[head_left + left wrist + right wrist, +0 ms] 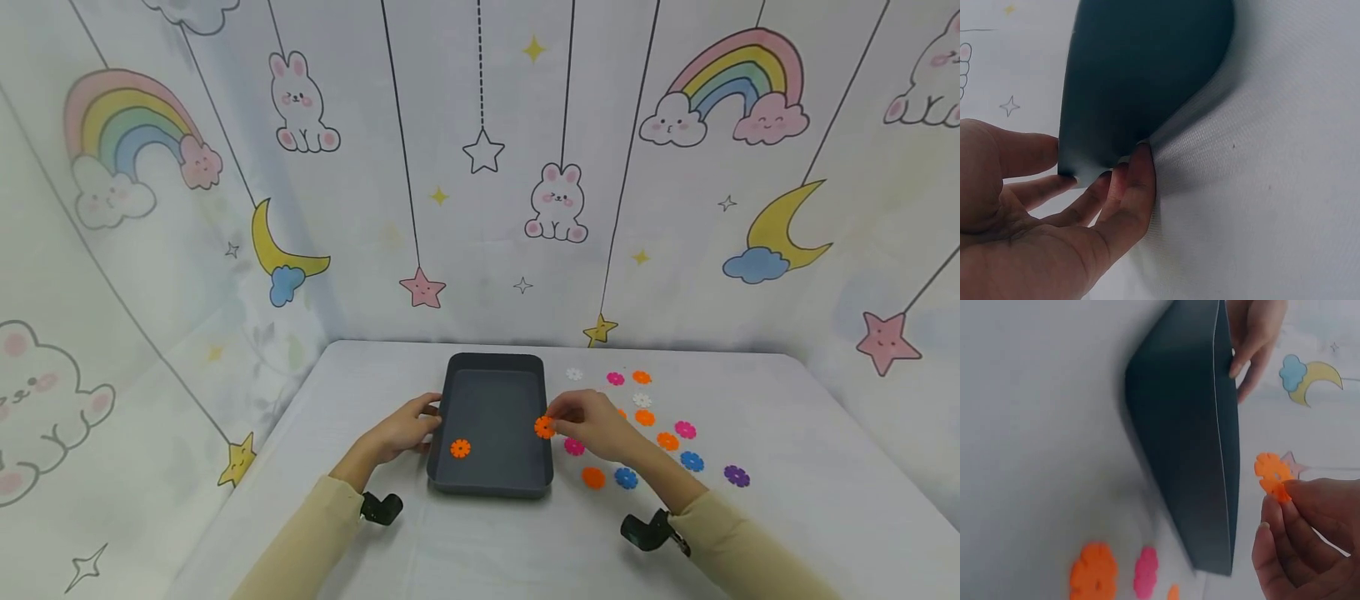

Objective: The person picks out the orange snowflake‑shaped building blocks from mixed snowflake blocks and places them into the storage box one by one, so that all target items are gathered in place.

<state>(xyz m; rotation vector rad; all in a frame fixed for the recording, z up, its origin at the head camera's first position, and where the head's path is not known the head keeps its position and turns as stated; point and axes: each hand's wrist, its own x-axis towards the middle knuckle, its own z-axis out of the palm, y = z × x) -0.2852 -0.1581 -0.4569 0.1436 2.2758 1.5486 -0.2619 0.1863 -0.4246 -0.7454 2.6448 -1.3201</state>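
Observation:
A dark grey rectangular tray [495, 404] stands on the white table. At its left side my left hand [405, 429] holds the wall, thumb [1029, 152] at the rim and fingers [1132, 203] against the outer face. Between thumb and fingertips, my right hand [596, 425] pinches an orange flower-shaped plastic piece [1274, 475] over the tray's right rim. Another orange flower piece [461, 448] lies inside the tray, near its front left corner.
Right of the tray are scattered several flower pieces, among them a blue one [626, 477], a purple one [737, 476], a pink one [685, 430] and a white one [642, 401]. A patterned cloth [480, 225] hangs behind the table.

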